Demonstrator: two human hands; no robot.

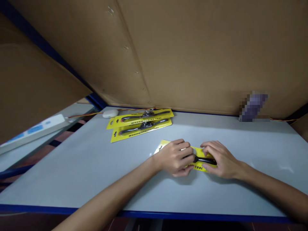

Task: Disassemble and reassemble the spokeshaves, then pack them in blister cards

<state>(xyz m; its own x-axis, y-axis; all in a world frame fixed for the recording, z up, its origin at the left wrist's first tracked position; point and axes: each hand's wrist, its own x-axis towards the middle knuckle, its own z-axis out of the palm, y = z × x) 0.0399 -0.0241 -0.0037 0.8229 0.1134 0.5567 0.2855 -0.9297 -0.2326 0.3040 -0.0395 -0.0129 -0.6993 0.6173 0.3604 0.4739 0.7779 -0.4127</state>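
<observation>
Low over the tool (pixel 205 160), the left hand (pixel 176 158) curls, its hold hidden; the right hand (pixel 220 159) arches wide around one end.

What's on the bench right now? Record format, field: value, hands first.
left hand: left hand over the middle of a yellow card, fingers curled; exact grip hidden
right hand: right hand at the card's right end, thumb and fingers spread around a black handle
other stock: back card overlapping front card, each with a dark tool, printed WOODWORKING TOOL
surface: grey table, blue edge
far left: white power strip
backdrop: cardboard wall
unreadable: pixelated purple patch
</observation>
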